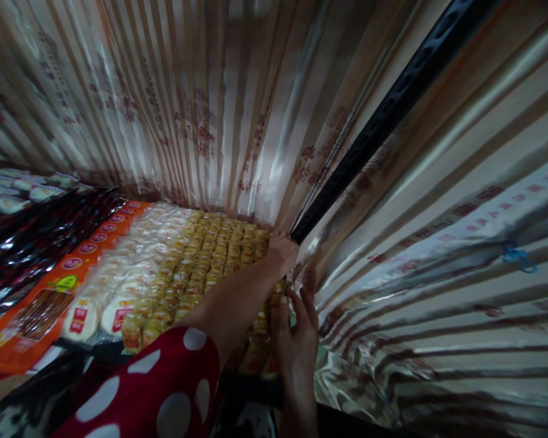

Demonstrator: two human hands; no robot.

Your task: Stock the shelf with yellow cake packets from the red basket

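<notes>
My left hand (283, 252), at the end of a red sleeve with white dots (164, 389), reaches to the lower visible part of a black perforated metal post (369, 140). Its fingers are hidden, so its grip does not show. Just below, my right hand (298, 331) has its fingers curled up with thumb and forefinger close together. A thin dark strand seems to run between the two hands, too dim to name. Beside my left forearm lie rows of small yellow-wrapped snack packs (214, 243), touching or nearly touching the arm.
Left of the yellow packs are clear packs of round white items (119, 280), an orange snack packet (50, 304) and dark shiny packets (31, 237). A pleated, printed plastic sheet (201, 109) hangs behind and along the right. A blue tie (520, 258) is on the sheet.
</notes>
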